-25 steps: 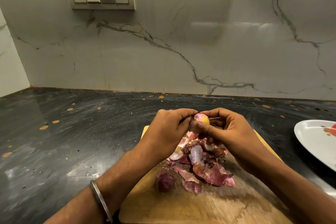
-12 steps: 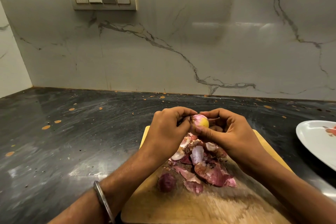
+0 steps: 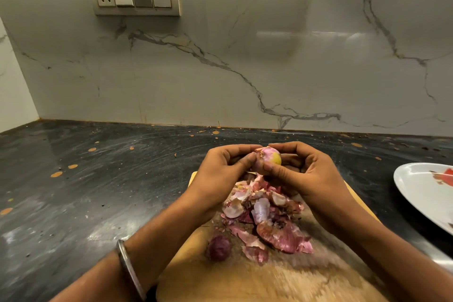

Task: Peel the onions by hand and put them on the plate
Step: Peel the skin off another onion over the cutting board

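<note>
On the dark countertop [image 3: 98, 191], a wooden cutting board [image 3: 232, 282] sits at the near edge, with a white plate [image 3: 421, 191] at the right edge. A heap of onion skins [image 3: 267, 218] lies mid-board; one unpeeled onion [image 3: 219, 247] rests just left of it. Above the board's far edge, left hand [image 3: 220, 171] and right hand [image 3: 306, 174] grip a partly peeled onion [image 3: 267, 158], fingers curled over its top and thumbs pressed to its near side.
</note>
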`<action>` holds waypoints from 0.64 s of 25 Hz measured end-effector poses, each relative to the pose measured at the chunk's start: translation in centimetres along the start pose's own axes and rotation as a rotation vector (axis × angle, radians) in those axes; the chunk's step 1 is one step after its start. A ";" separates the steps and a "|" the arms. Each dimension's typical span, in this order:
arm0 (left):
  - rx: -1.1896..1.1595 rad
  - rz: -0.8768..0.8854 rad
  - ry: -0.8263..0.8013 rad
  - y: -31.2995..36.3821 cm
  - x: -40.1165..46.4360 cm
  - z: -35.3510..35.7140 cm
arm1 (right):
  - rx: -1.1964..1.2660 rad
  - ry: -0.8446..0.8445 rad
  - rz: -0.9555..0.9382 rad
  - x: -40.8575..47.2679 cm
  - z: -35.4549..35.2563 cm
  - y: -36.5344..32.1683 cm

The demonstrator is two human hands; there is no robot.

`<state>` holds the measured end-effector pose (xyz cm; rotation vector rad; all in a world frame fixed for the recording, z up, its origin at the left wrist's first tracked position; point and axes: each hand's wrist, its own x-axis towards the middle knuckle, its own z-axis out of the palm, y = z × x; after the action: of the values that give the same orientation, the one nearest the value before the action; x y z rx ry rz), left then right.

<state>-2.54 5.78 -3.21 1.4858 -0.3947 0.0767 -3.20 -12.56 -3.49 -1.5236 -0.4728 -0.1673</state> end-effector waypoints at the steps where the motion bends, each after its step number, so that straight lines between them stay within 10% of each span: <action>1: -0.074 -0.040 -0.004 0.1 0.0 -0.1 | 0.013 -0.009 0.013 0.0 0.0 0.0; 9: -0.252 -0.130 -0.028 0.2 0.3 -0.2 | 0.074 -0.003 0.046 0.2 0.1 -0.1; 16: 0.092 -0.005 -0.036 0.2 0.0 0.0 | -0.079 0.032 0.049 0.0 -0.1 0.0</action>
<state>-2.64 5.77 -3.00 1.5807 -0.4210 0.0645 -3.20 -12.69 -3.51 -1.6058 -0.4068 -0.1736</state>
